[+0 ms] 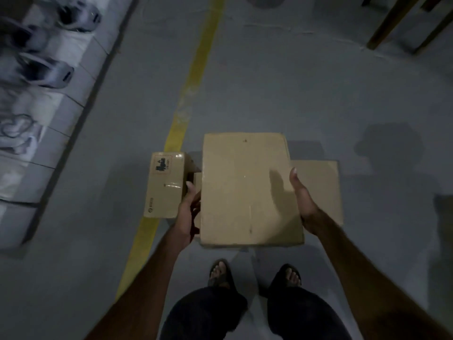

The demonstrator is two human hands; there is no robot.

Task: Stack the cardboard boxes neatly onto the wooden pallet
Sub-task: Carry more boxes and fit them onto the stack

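Observation:
A plain cardboard box [247, 190] is held between my two hands above the grey floor. My left hand [190, 212] presses its left side with the fingers tucked under the edge. On the box's right side, my right hand [302, 200] lies with its fingers straight. A smaller taped box [165, 185] with a printed label sits on the floor just left of my left hand. Another flat cardboard box [318, 187] lies on the floor, partly hidden under the held one. No wooden pallet is in sight.
A yellow floor line [188, 101] runs diagonally from top centre to bottom left. Along the left edge are pale blurred goods on a low platform [49, 99]. Wooden legs [397, 23] stand at top right. My sandalled feet [255, 273] are below the box.

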